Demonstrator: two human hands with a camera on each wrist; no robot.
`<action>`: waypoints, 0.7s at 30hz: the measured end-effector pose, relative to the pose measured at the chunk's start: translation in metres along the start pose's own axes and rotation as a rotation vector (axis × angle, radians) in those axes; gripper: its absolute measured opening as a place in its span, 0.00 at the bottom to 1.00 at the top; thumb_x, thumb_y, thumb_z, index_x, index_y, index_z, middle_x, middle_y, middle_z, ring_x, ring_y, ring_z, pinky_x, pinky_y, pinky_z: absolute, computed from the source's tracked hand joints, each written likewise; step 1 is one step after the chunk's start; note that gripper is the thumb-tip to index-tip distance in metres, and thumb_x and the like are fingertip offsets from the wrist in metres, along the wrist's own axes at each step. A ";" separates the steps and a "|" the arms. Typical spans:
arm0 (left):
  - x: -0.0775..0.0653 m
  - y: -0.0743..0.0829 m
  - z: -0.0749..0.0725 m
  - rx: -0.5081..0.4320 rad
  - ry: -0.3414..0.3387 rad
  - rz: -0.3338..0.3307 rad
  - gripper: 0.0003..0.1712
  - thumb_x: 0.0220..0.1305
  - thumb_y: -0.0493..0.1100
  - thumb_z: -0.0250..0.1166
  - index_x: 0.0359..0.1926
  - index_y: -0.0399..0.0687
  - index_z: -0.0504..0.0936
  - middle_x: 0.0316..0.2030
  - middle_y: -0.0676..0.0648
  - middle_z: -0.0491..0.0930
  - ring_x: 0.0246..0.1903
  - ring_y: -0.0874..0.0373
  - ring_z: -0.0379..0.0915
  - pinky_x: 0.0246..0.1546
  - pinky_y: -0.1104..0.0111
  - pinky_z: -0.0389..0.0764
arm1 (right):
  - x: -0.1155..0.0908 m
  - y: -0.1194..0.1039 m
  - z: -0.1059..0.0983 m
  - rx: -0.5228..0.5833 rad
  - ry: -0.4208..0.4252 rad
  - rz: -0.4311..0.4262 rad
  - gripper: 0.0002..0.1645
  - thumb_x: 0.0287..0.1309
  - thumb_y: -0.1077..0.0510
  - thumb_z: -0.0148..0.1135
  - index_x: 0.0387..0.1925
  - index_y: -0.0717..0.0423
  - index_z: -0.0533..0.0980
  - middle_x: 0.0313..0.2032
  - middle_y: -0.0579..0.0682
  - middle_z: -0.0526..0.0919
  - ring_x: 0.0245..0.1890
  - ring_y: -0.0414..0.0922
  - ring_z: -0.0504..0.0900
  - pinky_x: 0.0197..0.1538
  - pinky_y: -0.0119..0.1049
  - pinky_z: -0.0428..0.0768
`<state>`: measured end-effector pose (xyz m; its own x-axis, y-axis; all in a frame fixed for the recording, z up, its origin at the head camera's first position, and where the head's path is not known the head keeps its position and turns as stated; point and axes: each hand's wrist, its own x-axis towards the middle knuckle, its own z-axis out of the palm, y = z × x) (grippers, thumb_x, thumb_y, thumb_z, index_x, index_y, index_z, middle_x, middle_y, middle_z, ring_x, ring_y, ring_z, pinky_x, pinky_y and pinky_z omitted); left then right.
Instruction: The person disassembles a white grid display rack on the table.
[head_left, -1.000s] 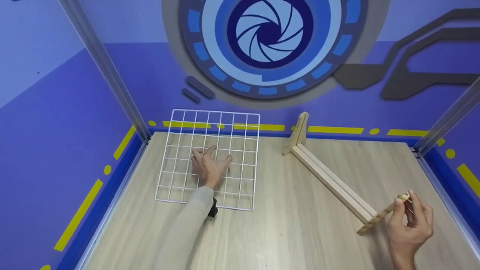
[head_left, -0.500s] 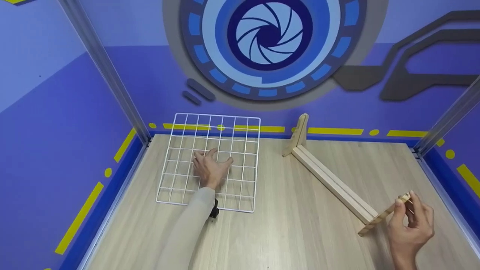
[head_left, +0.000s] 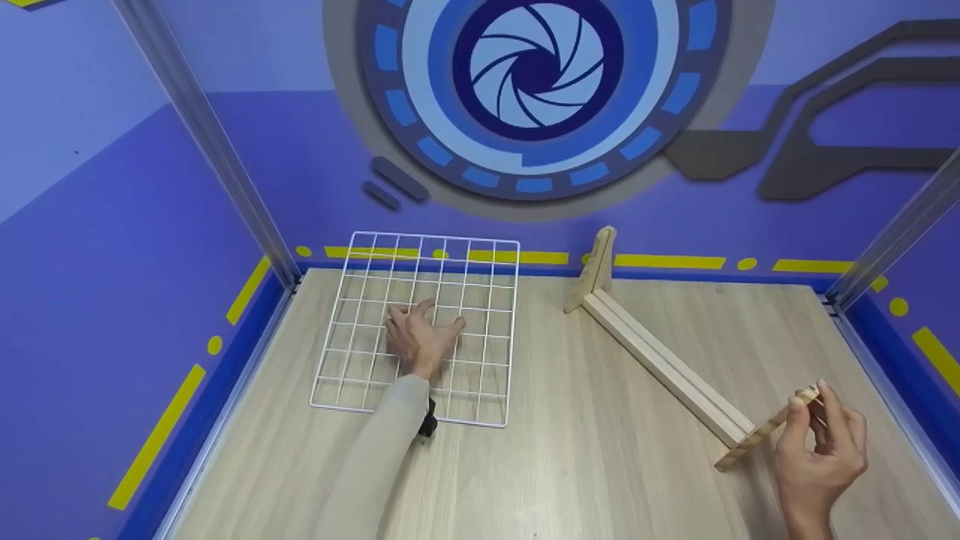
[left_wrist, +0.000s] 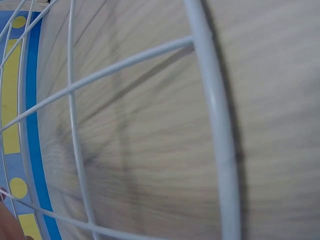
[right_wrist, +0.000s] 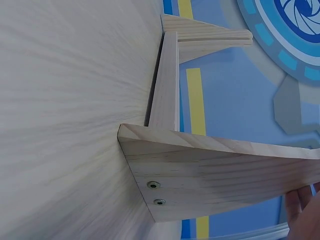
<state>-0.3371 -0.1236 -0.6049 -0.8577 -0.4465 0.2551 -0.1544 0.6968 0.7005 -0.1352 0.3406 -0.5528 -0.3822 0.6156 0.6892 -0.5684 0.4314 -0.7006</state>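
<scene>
A white wire grid panel leans over the table's left half, its far edge higher than its near one. My left hand lies over the middle of this panel, fingers bent onto the wires and thumb out to the side. On the right stands a wooden stand with a grooved crossbar between two slanted end boards. My right hand pinches the upper tip of the near end board between thumb and fingers. Two metal bolts show on that board in the right wrist view. Only a bit of the left hand shows in its wrist view.
The wood-grain table is bordered by a blue patterned back wall and side walls. Metal posts rise at the back corners. The far end board stands close to the back wall.
The grid panel's far edge has dropped a little under my left hand. My right hand and the wooden stand stay in place.
</scene>
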 end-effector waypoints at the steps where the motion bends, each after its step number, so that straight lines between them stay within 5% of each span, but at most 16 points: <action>1: 0.000 0.000 0.000 0.004 -0.002 -0.004 0.41 0.39 0.64 0.86 0.58 0.60 0.90 0.56 0.40 0.71 0.56 0.42 0.68 0.58 0.48 0.72 | 0.000 0.000 0.000 0.007 0.000 0.003 0.22 0.61 0.76 0.66 0.57 0.77 0.81 0.46 0.45 0.80 0.47 0.36 0.87 0.55 0.23 0.83; 21: -0.002 -0.006 0.002 0.031 -0.009 -0.026 0.40 0.39 0.64 0.87 0.56 0.60 0.91 0.54 0.39 0.71 0.54 0.40 0.70 0.55 0.47 0.72 | 0.001 0.001 -0.002 0.003 -0.001 0.029 0.23 0.61 0.77 0.65 0.58 0.76 0.80 0.46 0.44 0.80 0.47 0.36 0.87 0.55 0.23 0.83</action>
<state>-0.3361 -0.1255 -0.6108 -0.8574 -0.4598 0.2313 -0.1915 0.7021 0.6859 -0.1346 0.3427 -0.5534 -0.3994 0.6271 0.6688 -0.5595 0.4111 -0.7197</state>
